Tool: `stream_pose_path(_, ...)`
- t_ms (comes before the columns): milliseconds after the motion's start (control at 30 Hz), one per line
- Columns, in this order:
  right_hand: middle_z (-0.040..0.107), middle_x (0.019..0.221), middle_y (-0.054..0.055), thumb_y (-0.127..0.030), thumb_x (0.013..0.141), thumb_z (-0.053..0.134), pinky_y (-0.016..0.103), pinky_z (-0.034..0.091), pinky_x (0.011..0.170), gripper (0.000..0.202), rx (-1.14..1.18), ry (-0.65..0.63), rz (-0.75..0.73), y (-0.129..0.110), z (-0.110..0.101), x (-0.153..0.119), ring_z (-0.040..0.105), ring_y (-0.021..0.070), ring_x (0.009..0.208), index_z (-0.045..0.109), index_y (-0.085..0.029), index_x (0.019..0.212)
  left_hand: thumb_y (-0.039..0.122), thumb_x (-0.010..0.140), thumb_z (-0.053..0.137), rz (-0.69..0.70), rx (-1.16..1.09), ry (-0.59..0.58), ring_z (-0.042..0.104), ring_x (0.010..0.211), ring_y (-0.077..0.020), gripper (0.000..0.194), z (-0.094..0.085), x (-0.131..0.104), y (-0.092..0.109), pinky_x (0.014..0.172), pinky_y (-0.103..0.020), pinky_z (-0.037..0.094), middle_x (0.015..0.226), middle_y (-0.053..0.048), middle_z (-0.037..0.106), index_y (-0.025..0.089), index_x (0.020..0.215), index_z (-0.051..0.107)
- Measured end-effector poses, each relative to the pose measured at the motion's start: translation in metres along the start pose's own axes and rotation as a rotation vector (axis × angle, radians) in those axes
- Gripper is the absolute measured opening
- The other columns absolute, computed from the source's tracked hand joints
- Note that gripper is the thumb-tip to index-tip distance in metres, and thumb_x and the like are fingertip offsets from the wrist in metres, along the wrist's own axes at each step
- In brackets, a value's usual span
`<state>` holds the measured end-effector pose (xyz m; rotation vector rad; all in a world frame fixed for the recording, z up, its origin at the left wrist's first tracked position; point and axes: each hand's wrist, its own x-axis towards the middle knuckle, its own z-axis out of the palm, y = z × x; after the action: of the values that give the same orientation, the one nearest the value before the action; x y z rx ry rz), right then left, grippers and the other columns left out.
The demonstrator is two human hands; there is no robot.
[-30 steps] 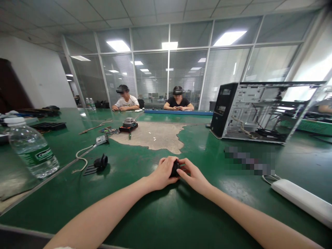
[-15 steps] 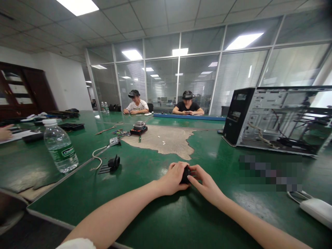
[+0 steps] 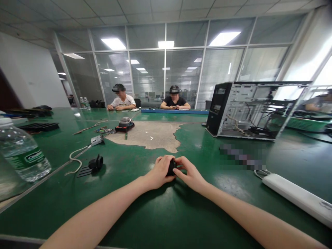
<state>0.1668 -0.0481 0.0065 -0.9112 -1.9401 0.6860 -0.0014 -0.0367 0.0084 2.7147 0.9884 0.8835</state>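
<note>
A small black part is held between both hands just above the green table; its exact kind is hidden by my fingers. My left hand wraps round it from the left, thumb beneath and fingers over the top. From the right, my right hand grips its edge with thumb and fingertips. To the left of my hands lies a black round part with flat prongs. Behind that sits a small metal piece with a white cable.
An open computer case stands at the right, with a white power strip nearer me. A water bottle is at the left. Beyond the bare patch sits a heat sink. Two people sit across the table.
My view has turned to the right, so everything appears shifted left. Both hands keep their hold on the black part, with little visible change in grip.
</note>
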Motion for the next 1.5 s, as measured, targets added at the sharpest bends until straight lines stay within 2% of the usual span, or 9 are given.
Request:
stream_pose_path(200,0.052,0.096,0.004,-0.023,0.079,0.049,0.033,0.05,0.078,0.017,0.074,0.001,-0.033,0.003,-0.001,-0.001,0.055,0.0153,0.088,0.048,-0.021,0.095,0.024,0.069,0.058,0.003,-0.006,0.021,0.04,0.109,-0.0241,0.058,0.004,0.001,-0.002,0.092,-0.043,0.027,0.114,-0.01,0.043,0.021,0.117,0.025)
stream_pose_path(433,0.052,0.099,0.006,-0.02,0.076,0.052,0.035,0.048,0.08,0.028,0.011,0.01,-0.035,0.008,0.001,-0.002,0.054,0.0166,0.091,0.044,-0.02,0.103,0.021,0.068,0.058,-0.004,0.004,0.013,0.041,0.108,-0.0229,0.058,0.005,0.0,-0.004,0.093,-0.041,0.027,0.112,-0.009,0.043,0.02,0.116,0.026)
stream_pose_path(567,0.053,0.093,0.004,-0.022,0.078,0.051,0.034,0.049,0.08,0.02,0.01,-0.027,-0.033,0.006,0.0,-0.002,0.054,0.0155,0.088,0.047,-0.02,0.098,0.021,0.068,0.057,-0.005,0.003,0.015,0.04,0.109,-0.0234,0.059,0.006,0.0,-0.004,0.093,-0.042,0.027,0.114,-0.009,0.042,0.021,0.117,0.025)
stream_pose_path(700,0.05,0.099,0.005,-0.024,0.078,0.05,0.034,0.048,0.08,0.011,-0.012,0.044,-0.084,0.006,0.001,0.0,0.051,0.0173,0.094,0.051,-0.021,0.089,0.023,0.069,0.058,0.004,0.003,0.016,0.041,0.108,-0.0238,0.057,0.006,0.0,-0.003,0.092,-0.043,0.028,0.113,-0.009,0.043,0.021,0.116,0.025)
stream_pose_path(967,0.055,0.091,0.003,-0.025,0.078,0.049,0.031,0.05,0.071,0.021,0.108,-0.071,0.079,0.009,0.0,0.001,0.057,0.014,0.08,0.044,-0.02,0.098,0.023,0.069,0.058,0.004,0.024,0.016,0.04,0.107,-0.0234,0.059,0.008,0.001,-0.006,0.092,-0.041,0.028,0.113,-0.01,0.043,0.019,0.117,0.025)
stream_pose_path(1100,0.051,0.098,0.004,-0.023,0.077,0.051,0.031,0.049,0.077,0.015,0.056,0.007,-0.036,0.005,-0.001,0.0,0.053,0.0157,0.092,0.05,-0.021,0.092,0.024,0.069,0.058,0.007,0.017,0.023,0.04,0.108,-0.0233,0.058,0.008,0.001,-0.006,0.092,-0.041,0.027,0.113,-0.009,0.043,0.02,0.117,0.025)
stream_pose_path(1200,0.051,0.097,0.004,-0.023,0.077,0.051,0.03,0.049,0.075,0.012,0.043,0.045,-0.025,0.007,0.0,0.002,0.052,0.016,0.092,0.05,-0.02,0.089,0.025,0.07,0.057,0.008,0.017,0.024,0.04,0.107,-0.0232,0.056,0.008,0.001,-0.005,0.092,-0.041,0.028,0.113,-0.009,0.043,0.02,0.116,0.025)
stream_pose_path(1367,0.054,0.093,0.004,-0.024,0.078,0.05,0.03,0.05,0.07,0.022,0.092,-0.053,0.097,0.011,0.001,0.003,0.056,0.015,0.085,0.044,-0.02,0.099,0.024,0.07,0.058,0.008,0.03,0.013,0.041,0.106,-0.0229,0.056,0.007,0.001,-0.004,0.092,-0.04,0.028,0.111,-0.01,0.043,0.019,0.116,0.026)
stream_pose_path(1500,0.053,0.092,0.002,-0.022,0.077,0.051,0.03,0.05,0.072,0.019,0.097,-0.06,0.032,0.008,-0.001,0.001,0.055,0.0142,0.084,0.046,-0.02,0.095,0.023,0.07,0.058,0.011,0.034,0.015,0.04,0.108,-0.0228,0.058,0.008,0.0,-0.005,0.092,-0.041,0.027,0.113,-0.01,0.043,0.019,0.117,0.025)
